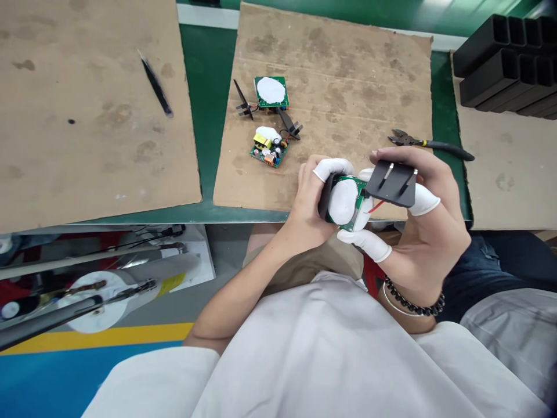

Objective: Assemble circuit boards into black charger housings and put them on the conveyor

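My left hand (310, 204) is wrapped round a black plastic housing (324, 200), with a white finger cot on a fingertip. A green circuit board (359, 203) with a white paste patch (343, 201) sits at the housing's mouth; how far inside it is, I cannot tell. My right hand (429, 232), also in white finger cots, grips the board's edge with thumb and fingers. A black plug plate (389, 184) with metal prongs rests against those fingers, and a red wire (376, 206) shows below it.
Two more circuit boards (270, 91) (270, 152) with wired black plug plates lie on the cardboard (348, 81). Cutting pliers (429, 143) lie at right, tweezers (155, 87) at left. Black housings (500, 72) are stacked at far right. Another person's leg (500, 261) is close by on the right.
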### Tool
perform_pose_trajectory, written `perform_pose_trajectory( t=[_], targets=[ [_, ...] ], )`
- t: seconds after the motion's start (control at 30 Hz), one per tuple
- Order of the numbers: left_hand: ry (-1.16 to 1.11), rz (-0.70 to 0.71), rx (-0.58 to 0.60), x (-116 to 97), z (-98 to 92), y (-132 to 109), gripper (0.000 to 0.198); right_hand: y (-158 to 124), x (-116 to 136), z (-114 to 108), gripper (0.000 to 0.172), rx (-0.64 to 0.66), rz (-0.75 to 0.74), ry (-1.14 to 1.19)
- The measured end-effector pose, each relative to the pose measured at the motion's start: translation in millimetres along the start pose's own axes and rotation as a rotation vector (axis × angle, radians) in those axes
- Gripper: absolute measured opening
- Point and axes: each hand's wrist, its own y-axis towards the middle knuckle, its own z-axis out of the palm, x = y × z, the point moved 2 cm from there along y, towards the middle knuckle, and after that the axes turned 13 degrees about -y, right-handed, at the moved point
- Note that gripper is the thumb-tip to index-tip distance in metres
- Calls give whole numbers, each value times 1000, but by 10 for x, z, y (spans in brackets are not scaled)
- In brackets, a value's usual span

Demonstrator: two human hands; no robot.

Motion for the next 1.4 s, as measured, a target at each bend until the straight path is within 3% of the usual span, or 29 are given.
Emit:
perform_pose_trajectory(
  t=[0.53,0.73,0.83,0.9,0.97,1.03,1.17,1.23,1.3,1.4],
  targets=[
    [99,-77,15,-130,2,17,42,5,89,-45,38,174,180,-74],
    [137,-49,12,-99,3,6,38,18,-59,61,49,251,137,-37],
    [100,-124,-3,-44,27,-7,47,-30,-57,75,61,292,227,60],
    [71,-183,-37,-11,38,-15,53,-50,-40,47,55,207,310,100],
    [37,-238,-61,-2,29,-9,54,-33,-59,-1,38,33,362,96],
    [-29,-297,-24,-27,-3,15,55,22,-141,-21,29,-59,374,148],
    [-266,-391,136,-153,-94,82,54,165,-417,79,30,198,470,379],
    [-328,-438,165,-202,-103,92,52,211,-502,92,25,184,520,361],
    [-274,-483,125,-209,-60,82,50,224,-513,65,23,93,542,291],
    [-49,-465,-85,-171,72,66,52,155,-452,22,26,41,564,130]
  ],
)
